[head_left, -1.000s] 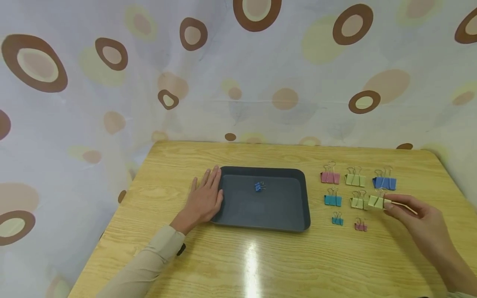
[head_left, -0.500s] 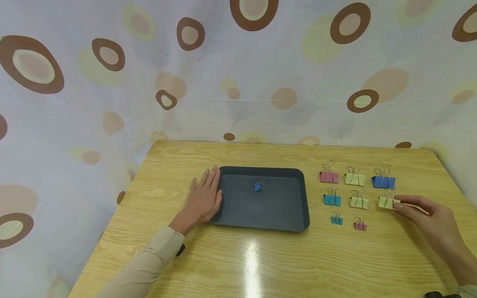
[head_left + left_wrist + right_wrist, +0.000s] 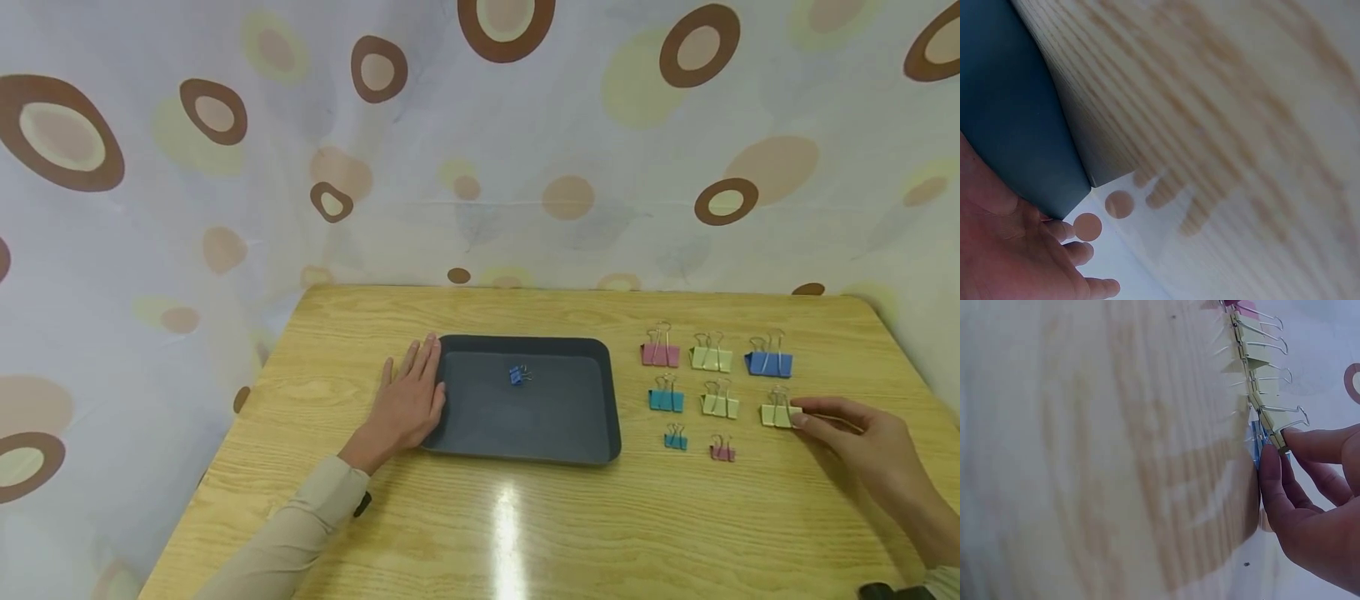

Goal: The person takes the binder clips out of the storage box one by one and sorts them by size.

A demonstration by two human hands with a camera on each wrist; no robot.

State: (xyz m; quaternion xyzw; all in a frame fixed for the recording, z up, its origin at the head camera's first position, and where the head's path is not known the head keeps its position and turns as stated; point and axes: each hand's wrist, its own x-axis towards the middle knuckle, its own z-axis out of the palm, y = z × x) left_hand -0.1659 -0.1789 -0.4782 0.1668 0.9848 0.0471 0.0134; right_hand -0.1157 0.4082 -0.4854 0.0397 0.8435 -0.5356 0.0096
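My right hand pinches a yellow binder clip by its right end, at the right end of the middle row of clips. In the right wrist view the thumb and fingers grip the end of this yellow clip, its wire handles pointing away from the table. My left hand lies with straight fingers along the left rim of a dark grey tray. A small blue binder clip lies inside the tray. The left wrist view shows the left palm beside the tray wall.
Behind stand pink, yellow and large blue clips. A teal clip and another yellow clip share the middle row. Nearer are small teal and pink clips. A patterned curtain hangs behind the wooden table.
My right hand has carried the yellow clip to the right, away from the other yellow clip in the middle row, and lowered it slightly. The left hand has stayed at the tray.
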